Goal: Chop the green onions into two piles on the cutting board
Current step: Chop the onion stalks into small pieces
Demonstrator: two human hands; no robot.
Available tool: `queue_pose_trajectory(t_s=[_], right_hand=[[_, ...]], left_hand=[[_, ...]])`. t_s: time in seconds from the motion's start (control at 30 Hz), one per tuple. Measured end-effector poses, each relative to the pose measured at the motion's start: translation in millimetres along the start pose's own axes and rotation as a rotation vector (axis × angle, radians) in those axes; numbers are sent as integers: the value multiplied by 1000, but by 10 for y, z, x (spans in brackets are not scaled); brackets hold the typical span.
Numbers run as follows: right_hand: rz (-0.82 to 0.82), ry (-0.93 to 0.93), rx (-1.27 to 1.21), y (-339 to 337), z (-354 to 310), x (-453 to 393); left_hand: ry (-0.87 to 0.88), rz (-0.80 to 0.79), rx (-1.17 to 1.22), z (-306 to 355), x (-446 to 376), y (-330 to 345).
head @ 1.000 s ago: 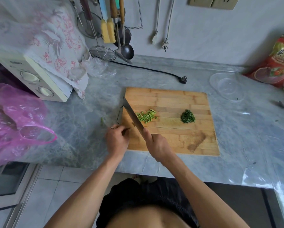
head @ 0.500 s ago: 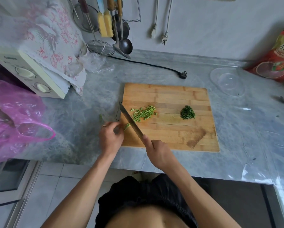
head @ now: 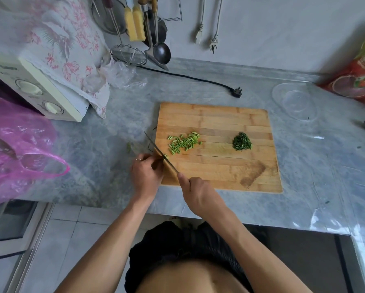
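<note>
A single wide-angle view looks from the person's head, forward and steeply down. The cutting board [head: 217,149] lies near centre on the counter [head: 317,166], close below, with the wall behind curving at the top.

Only partly legible print: a few large dark Chinese characters on the yellow upper panel of the red and yellow plastic food bag [head: 359,75] leaning against the wall at the far right of the grey marble counter, cut off by the frame edge and too distorted to read with certainty. Below them on the same bag, a round picture of food, with smaller print around it blurred beyond reading. Small dark marking on the top front corner of the cream-coloured appliance with two round dials [head: 39,89] at the left, too small and blurred to make out. No other readable text, numbers or signs.
</note>
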State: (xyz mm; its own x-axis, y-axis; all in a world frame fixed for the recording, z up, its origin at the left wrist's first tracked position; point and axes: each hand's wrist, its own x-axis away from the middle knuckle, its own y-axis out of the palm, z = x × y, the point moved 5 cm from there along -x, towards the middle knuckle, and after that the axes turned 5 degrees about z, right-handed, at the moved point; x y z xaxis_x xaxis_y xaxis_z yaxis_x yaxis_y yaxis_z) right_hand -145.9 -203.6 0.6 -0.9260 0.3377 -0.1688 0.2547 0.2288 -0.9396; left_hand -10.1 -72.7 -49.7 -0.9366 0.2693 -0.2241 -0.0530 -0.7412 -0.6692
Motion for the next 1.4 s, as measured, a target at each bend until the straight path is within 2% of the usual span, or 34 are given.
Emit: queue_pose_trajectory(t_s=[0.03, 0.07, 0.13, 0.23, 0.33, 0.37, 0.4, 0.47, 0.5, 0.53, 0.57, 0.67, 0.7, 0.73, 0.77, 0.8, 0.87, 0.9, 1.0, 1.07, 1.1, 1.17, 1.4], right_hand=[[58, -17, 3, -57, -66, -11], [25, -25, -23, -22, -100, -5], [-148, -24, -2, 54, -124, -19], [-117, -97, -24, 97, -188, -91], [-205, 58, -136, 26, -341, -162], [-116, 99, -46, 95, -299, -165], [-162, 86, 61, 119, -280, -166], [-224, 9, -3, 132, -309, -95], [-154, -47, 38, 147, -296, -71], [-275, -27, 75, 266, -290, -29], [-233, -36, 96, 203, -328, -64], [-139, 91, -103, 70, -324, -153], [-134, 80, -118, -14, -392, -188], [-298, 208, -280, 44, -399, -225], [-352, 196, -302, 154, -377, -256], [-344, 197, -274, 239, -284, -281], [-203, 203, -330, 264, -186, -218], [-224, 183, -315, 197, -173, -165], [-191, 360, -485, -52, -265, -117], [-233, 420, -426, 55, -210, -227], [-327, 484, -443, 118, -174, -255], [-365, 482, -436, 78, -168, -329], [-321, 504, -493, -71, 8, -281]], left_hand=[[-1, 9, 6, 19, 2, -1], [0, 14, 13, 40, 10, 0], [-3, 24, 20, 45, 13, 2], [-17, 17, 32, 20, 22, 13], [-30, 19, 48, 16, 37, 13], [-23, 23, 52, 30, 39, 8], [-17, 30, 56, 43, 36, -8], [-6, 40, 53, 61, 36, -25], [-5, 39, 47, 55, 30, -25], [-6, 38, 43, 48, 26, -26], [-5, 39, 40, 35, 30, -23], [7, 34, 34, 60, 34, -34], [3, 35, 39, 56, 44, -40], [-4, 32, 48, 74, 29, -43], [-18, 33, 57, 59, 39, -46], [-26, 29, 58, 66, 34, -49], [-22, 14, 36, 52, 35, -35], [-22, 9, 21, 30, 35, -23], [-22, 9, 1, 32, 23, -23], [-21, 8, -5, 51, 25, -31], [-28, 6, -5, 61, 23, -37], [-44, -2, -11, 62, 21, -34], [-57, -63, -64, 23, -36, 19]])
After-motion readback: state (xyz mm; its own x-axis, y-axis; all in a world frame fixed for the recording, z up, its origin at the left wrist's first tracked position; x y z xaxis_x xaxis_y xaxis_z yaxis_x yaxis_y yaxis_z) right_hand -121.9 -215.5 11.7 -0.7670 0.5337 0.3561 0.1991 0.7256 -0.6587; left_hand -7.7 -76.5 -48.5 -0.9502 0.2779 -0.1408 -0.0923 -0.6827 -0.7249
